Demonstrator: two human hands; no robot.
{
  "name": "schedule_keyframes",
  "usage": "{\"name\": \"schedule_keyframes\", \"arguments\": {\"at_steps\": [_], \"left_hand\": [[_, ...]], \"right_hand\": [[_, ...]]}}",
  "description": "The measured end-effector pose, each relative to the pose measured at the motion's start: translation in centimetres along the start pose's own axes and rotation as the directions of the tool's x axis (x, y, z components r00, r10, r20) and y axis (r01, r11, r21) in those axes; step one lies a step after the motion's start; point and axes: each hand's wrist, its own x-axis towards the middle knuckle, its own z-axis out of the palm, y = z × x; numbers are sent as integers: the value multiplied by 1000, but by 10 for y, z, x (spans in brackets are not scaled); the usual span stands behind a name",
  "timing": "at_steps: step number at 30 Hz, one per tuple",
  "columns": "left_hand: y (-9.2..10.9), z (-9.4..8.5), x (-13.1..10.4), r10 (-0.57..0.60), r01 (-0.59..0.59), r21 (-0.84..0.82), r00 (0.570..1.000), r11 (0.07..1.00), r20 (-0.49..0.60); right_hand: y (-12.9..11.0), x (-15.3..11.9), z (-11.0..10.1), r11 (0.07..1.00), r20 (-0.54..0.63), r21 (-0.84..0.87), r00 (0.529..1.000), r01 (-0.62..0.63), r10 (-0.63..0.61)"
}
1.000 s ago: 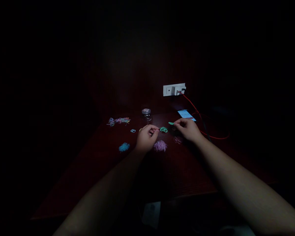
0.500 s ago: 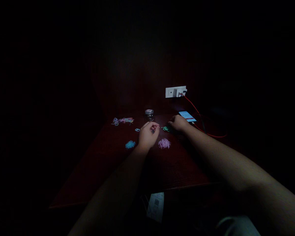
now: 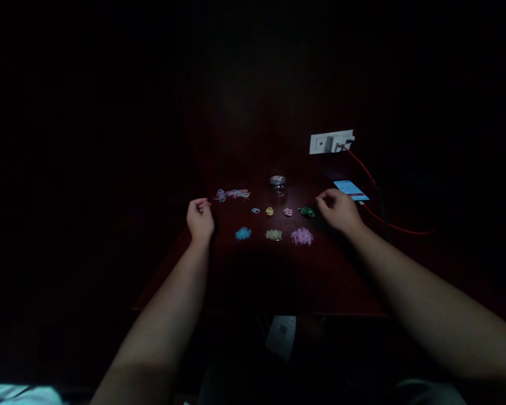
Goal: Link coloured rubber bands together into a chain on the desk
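Note:
My left hand (image 3: pixel 200 220) is over the table's left side, fingers curled in; whether anything is between them cannot be seen. Near its fingertips lies a loose mixed-colour pile of small elastic bands (image 3: pixel 233 194). My right hand (image 3: pixel 340 209) is closed with fingertips together, just right of a small clump of green bands (image 3: pixel 307 211). Left of that lie pink bands (image 3: pixel 288 212), yellow bands (image 3: pixel 270 211) and light-blue bands (image 3: pixel 256 210). A nearer row holds a blue pile (image 3: pixel 243 233), a pale yellowish pile (image 3: pixel 274 235) and a lilac pile (image 3: pixel 302 236).
A small clear lidded jar (image 3: pixel 277 185) stands at the back of the dark red table (image 3: pixel 253 287). Behind my right hand lies a lit phone (image 3: pixel 351 190). A red cable (image 3: pixel 398 228) runs to the wall socket (image 3: pixel 320 143). The surroundings are very dark.
My left hand has moved left, away from the middle of the table, uncovering the yellow, pink and pale yellowish bands. My right hand sits slightly farther from the green bands. The view has shifted.

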Motion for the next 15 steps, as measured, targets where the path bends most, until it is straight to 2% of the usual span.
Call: {"name": "schedule_keyframes", "arguments": {"at_steps": [2,4,7,10,12,15], "left_hand": [[-26,-7,10,-62,54,93,994,994,87],[-40,-4,15,-77,53,150,984,987,160],[-41,13,17,-28,-72,295,946,953,322],[-35,31,22,-22,-211,450,887,868,460],[-34,40,28,-32,-229,481,880,846,474],[-39,50,41,-50,-190,509,905,839,421]], "right_hand": [[-1,-2,-3,998,-17,53,999,-28,29],[-9,-4,-4,996,49,87,999,-25,21],[-25,-9,-2,993,191,117,980,30,-52],[-35,-11,0,990,241,136,967,47,-79],[-36,-11,0,990,241,133,968,39,-71],[-32,-9,0,994,234,110,971,22,-47]]}}
